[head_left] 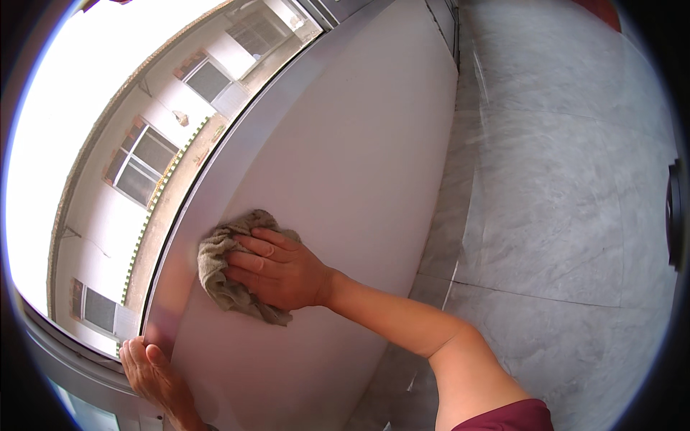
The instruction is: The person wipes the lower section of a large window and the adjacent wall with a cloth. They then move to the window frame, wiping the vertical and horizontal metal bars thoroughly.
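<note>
My right hand (282,269) presses a crumpled grey-brown cloth (214,267) flat against a smooth pale panel (345,151) below the window. Its fingers spread over the bunched fabric, and part of the cloth is hidden beneath the palm. At the lower left, my left hand (152,373) rests on the edge of the window sill (167,316), near the frame's corner. Its fingers are stretched out and nothing shows in them. The right forearm reaches in from the lower right, with a dark red sleeve (507,418) at its upper end.
Beyond the window glass stands a pale building (100,194) with several windows. Grey marbled floor tiles (553,187) lie along the right, meeting the panel's foot. A dark object (674,215) sits at the far right rim, and something red (602,11) at the top right.
</note>
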The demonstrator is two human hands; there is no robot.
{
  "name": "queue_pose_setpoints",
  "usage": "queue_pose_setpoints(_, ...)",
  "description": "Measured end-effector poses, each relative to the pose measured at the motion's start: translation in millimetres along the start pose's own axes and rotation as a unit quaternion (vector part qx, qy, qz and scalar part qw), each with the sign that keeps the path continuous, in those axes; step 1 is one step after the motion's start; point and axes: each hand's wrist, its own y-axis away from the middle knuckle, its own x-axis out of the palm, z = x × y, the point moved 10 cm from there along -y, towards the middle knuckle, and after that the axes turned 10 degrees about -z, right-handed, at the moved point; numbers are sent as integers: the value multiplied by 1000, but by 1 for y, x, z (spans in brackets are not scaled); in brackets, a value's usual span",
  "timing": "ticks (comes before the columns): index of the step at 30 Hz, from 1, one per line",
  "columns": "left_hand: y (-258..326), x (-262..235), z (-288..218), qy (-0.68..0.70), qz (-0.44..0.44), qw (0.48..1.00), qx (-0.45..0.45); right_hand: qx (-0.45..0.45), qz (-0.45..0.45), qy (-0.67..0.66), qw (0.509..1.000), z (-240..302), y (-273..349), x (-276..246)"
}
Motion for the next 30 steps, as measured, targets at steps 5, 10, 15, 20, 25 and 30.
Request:
queue_pose_setpoints(5, -2, -3, 15, -38, -8, 999, -18, 110, -49, 59, 991, -90, -10, -32)
queue_pose_setpoints(10, -18, -15, -14, -60, -56, 996, 25, 177, -77, 131, 972, -149, -30, -45)
queue_pose_setpoints(15, -21, -24, -9, -86, -81, 991, 58, 203, -119, 188, 954, -174, -50, -30)
queue_pose_setpoints(20, -18, -20, -8, -100, -75, 990, 66, 195, -139, 216, 947, -183, -53, -27)
queue_pose_setpoints(25, -22, -21, -3, -88, -49, 993, 55, 238, -158, 239, 928, -244, -64, -30)
queue_pose_setpoints(30, -34, -38, 13, -65, -64, 994, 54, 346, -41, 305, 887, -359, -73, -59)
